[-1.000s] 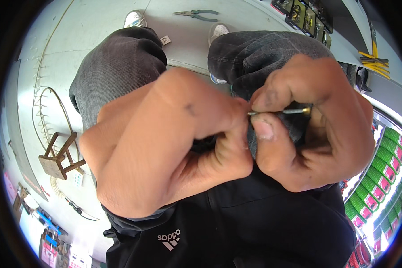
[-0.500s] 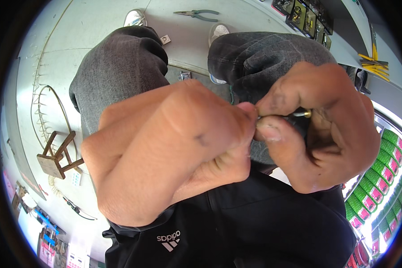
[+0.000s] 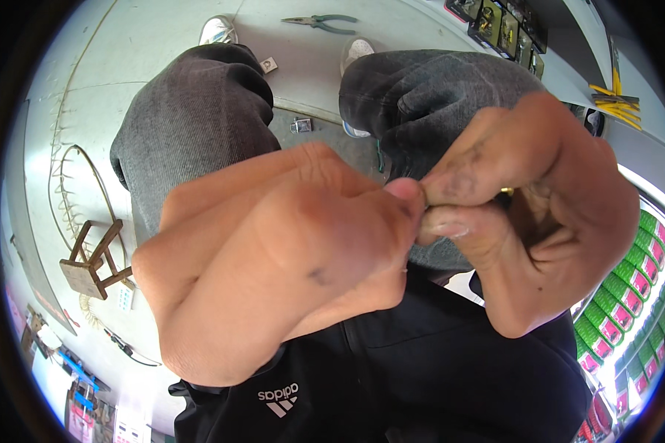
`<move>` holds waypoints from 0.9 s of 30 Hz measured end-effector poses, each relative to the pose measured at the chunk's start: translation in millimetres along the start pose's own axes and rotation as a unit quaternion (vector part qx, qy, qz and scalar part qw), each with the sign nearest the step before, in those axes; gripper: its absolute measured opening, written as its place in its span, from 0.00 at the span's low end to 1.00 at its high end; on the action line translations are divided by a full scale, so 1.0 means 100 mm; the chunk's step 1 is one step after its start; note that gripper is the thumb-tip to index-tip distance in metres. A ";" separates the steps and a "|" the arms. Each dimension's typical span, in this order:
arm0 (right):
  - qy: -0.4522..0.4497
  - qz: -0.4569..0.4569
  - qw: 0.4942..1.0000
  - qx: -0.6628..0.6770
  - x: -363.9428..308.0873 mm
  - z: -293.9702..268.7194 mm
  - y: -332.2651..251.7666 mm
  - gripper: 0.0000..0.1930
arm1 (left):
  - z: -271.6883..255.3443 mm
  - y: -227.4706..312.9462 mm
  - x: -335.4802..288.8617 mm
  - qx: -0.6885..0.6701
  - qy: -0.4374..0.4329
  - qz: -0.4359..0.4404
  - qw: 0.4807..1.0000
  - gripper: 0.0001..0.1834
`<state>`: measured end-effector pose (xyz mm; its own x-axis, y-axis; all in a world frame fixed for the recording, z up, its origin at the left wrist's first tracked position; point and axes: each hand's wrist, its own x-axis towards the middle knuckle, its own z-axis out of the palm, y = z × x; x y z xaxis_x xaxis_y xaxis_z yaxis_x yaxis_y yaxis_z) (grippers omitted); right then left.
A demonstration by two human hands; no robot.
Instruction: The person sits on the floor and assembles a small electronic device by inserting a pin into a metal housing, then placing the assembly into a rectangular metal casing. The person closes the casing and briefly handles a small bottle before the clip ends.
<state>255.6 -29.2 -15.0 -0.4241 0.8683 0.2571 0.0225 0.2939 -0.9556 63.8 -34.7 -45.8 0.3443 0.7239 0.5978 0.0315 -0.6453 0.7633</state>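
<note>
My left hand (image 3: 273,258) is closed, its back toward me. Thumb and fingertips pinch at the middle, but what they hold is hidden. Touching them from the right, the thumb and index finger of my right hand (image 3: 547,214) are pressed together in a pinch. Behind that pinch shows a small brass-coloured tip (image 3: 507,191), the end of a thin metal piece running inside my right hand; the rest of it is covered by fingers. Both hands are held above my lap, between the knees.
Long-nose pliers (image 3: 315,22) lie on the floor beyond my feet. A small metal part (image 3: 301,125) lies between my legs. To the left stands a wooden stool (image 3: 89,269) near a coiled hose (image 3: 60,177). Trays of small parts (image 3: 499,29) and green packages (image 3: 624,303) are at the right.
My right hand has turned a little, its lower edge moving down, and its fingers now cover most of the thin metal piece. The fingertips of both hands stay together.
</note>
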 end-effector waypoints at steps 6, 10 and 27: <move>-0.105 -0.043 0.987 -0.110 0.12 -0.08 -0.09 0.10 | -0.01 0.00 -0.03 -0.023 -0.009 -0.016 1.000 0.10; -0.077 -0.035 0.991 -0.107 0.10 -0.13 -0.12 0.11 | -0.04 0.00 0.02 0.006 -0.025 0.000 1.000 0.10; -0.020 -0.103 0.994 -0.021 0.00 -0.14 0.11 0.11 | -0.01 -0.05 0.03 0.038 0.013 0.009 0.999 0.10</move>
<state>268.3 -20.1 -23.4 -0.4598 0.7715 0.4398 -0.0304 0.4813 -0.8760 64.0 -29.0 -47.9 0.3201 0.7170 0.6192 0.0962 -0.6748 0.7317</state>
